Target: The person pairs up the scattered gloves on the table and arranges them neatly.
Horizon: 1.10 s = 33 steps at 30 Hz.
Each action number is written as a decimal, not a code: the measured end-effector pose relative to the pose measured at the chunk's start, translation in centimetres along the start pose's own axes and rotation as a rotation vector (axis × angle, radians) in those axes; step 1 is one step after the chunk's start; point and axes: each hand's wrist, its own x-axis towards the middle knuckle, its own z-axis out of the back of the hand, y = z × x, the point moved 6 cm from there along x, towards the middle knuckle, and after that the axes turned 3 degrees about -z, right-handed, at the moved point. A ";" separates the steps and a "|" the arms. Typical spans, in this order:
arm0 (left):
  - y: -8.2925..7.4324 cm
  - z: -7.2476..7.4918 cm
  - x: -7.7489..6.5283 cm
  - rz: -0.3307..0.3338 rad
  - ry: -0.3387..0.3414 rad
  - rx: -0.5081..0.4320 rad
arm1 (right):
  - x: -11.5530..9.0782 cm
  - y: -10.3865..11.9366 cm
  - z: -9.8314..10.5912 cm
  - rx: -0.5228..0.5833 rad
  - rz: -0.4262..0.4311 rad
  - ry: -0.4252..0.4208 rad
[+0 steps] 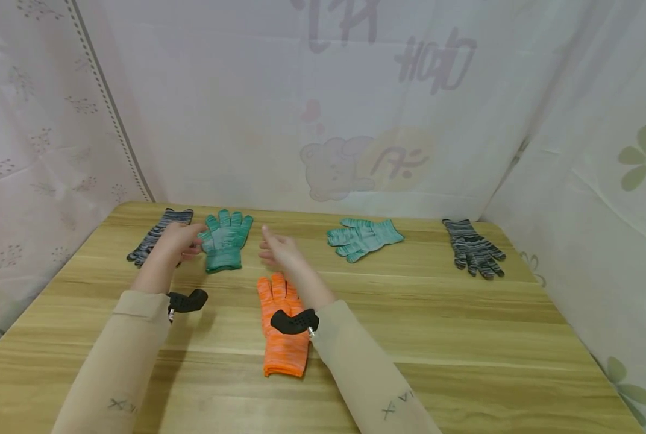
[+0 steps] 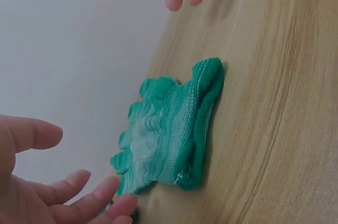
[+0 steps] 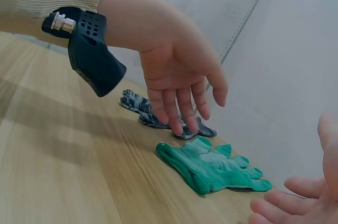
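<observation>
A green knit glove [image 1: 225,241] lies on the table between my two hands, its fingers toward the back wall. My left hand [image 1: 178,242] hovers just left of it with relaxed fingers, in front of a dark grey striped glove [image 1: 163,232] that it partly hides. On the other side, my right hand [image 1: 282,248] is held above the table, fingers loose and nothing in them. Below the right hand lies an orange glove [image 1: 285,352], partly covered by the right wrist and its camera. In the left wrist view the green glove [image 2: 179,129] shows its folded cuff.
A second green glove [image 1: 363,238] lies toward the back, right of centre. Another dark grey striped glove [image 1: 472,250] is near the right back corner. Printed curtains [image 1: 236,120] rise behind and beside the wooden table [image 1: 437,337].
</observation>
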 end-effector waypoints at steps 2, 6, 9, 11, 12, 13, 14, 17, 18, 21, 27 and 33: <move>0.2 0.0 0.3 0.025 -0.009 -0.010 | 0.0 -0.1 -0.4 0.033 -0.022 0.028; 0.5 -0.2 0.6 0.067 -0.033 -0.039 | 0.0 -0.5 -1.4 0.074 -0.061 0.091; 0.6 -0.3 0.6 0.085 -0.051 -0.046 | 0.0 -0.8 -2.0 0.106 -0.088 0.117; 0.6 -0.3 0.6 0.093 -0.063 -0.039 | 0.0 -0.9 -2.2 0.116 -0.096 0.125; 0.6 -0.4 0.6 0.097 -0.069 -0.033 | 0.0 -0.9 -2.3 0.117 -0.100 0.128; 0.6 -0.4 0.6 0.102 -0.073 -0.025 | 0.0 -1.0 -2.4 0.115 -0.103 0.129; 0.6 -0.4 0.6 0.106 -0.076 -0.019 | -0.1 -1.0 -2.4 0.112 -0.104 0.128; 0.7 -0.5 0.7 0.123 -0.077 -0.014 | -0.1 -1.0 -2.5 0.115 -0.108 0.125; 0.7 -0.5 0.7 0.127 -0.075 -0.019 | -0.1 -1.1 -2.5 0.127 -0.113 0.128; 0.7 -0.7 0.6 0.135 -0.067 -0.028 | 0.0 -1.2 -2.7 0.163 -0.125 0.143; 0.6 -1.0 0.1 0.144 -0.029 -0.038 | 0.0 -1.5 -3.2 0.197 -0.149 0.179; 0.7 -1.2 0.0 0.172 -0.013 -0.080 | 0.0 -1.5 -3.7 0.198 -0.149 0.219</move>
